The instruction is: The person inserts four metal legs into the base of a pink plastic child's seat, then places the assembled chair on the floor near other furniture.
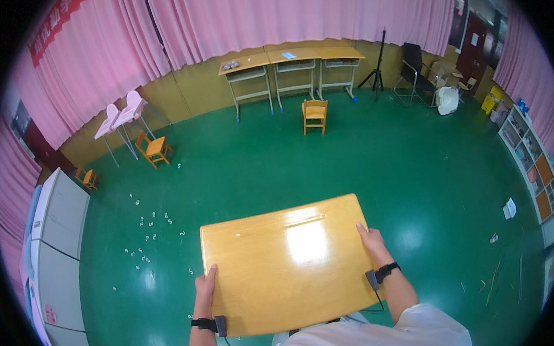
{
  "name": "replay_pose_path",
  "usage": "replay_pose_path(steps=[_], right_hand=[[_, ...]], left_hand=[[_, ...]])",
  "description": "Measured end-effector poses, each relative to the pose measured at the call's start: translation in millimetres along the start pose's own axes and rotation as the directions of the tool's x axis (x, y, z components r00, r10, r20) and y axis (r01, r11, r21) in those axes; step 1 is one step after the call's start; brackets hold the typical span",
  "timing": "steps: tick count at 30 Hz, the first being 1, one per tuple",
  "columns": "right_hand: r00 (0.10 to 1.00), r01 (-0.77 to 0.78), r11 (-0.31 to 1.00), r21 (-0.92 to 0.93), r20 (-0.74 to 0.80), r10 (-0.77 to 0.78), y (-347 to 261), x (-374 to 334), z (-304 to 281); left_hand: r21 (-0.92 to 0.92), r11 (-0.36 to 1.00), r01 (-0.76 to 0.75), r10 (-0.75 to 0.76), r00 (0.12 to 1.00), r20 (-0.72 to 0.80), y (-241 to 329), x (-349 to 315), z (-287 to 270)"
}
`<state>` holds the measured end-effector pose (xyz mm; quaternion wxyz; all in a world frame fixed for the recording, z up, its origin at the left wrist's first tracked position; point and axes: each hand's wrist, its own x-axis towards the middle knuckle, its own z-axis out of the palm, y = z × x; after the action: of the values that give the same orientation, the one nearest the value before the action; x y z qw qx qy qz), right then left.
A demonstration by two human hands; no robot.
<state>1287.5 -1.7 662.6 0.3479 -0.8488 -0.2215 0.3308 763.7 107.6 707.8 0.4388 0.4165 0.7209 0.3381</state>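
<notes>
A wooden desk (pixel 257 268) with a glossy yellow-brown top is right in front of me, turned slightly askew. My left hand (pixel 205 285) grips its left edge, the thumb lying on top and the fingers mostly hidden below the rim. On the opposite side, my right hand (pixel 374 243) holds the right edge near the far corner, thumb on the surface. Each wrist wears a black strap with a small cabled box. The desk's legs are hidden under the top, so whether it stands on the floor or is lifted I cannot tell.
Three desks (pixel 299 54) line the far wall, with a small wooden chair (pixel 314 113) before them. Pink high chairs (pixel 130 110) and another wooden chair (pixel 154 149) stand far left. Small white pieces litter the left floor. A white cabinet (pixel 61 225) and a shelf unit (pixel 528 153) flank the room.
</notes>
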Motion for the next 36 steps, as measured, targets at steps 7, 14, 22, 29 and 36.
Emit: replay_pose_path(steps=[7, 14, 22, 29, 36], right_hand=[[0.995, 0.082, 0.986, -0.149, 0.072, -0.072, -217, 186, 90], [0.972, 0.108, 0.978, -0.176, 0.227, -0.066, -388, 325, 219], [0.994, 0.103, 0.981, -0.166, 0.057, -0.094, -542, 500, 359], [0.956, 0.155, 0.987, -0.039, 0.257, -0.14, -707, 635, 492], [0.941, 0.231, 0.969, -0.086, 0.272, -0.2, -871, 748, 636]], left_hand=[[-0.177, 0.984, 0.002, -0.022, 0.994, -0.111, 58, 200, 32], [-0.144, 0.989, -0.046, 0.004, 0.958, -0.285, 138, 407, 64], [-0.147, 0.97, 0.194, -0.221, 0.956, -0.191, 290, 635, 76], [-0.089, 0.973, 0.214, -0.231, 0.928, -0.291, 353, 842, 71], [-0.09, 0.991, 0.102, -0.126, 0.938, -0.322, 416, 1056, 58]])
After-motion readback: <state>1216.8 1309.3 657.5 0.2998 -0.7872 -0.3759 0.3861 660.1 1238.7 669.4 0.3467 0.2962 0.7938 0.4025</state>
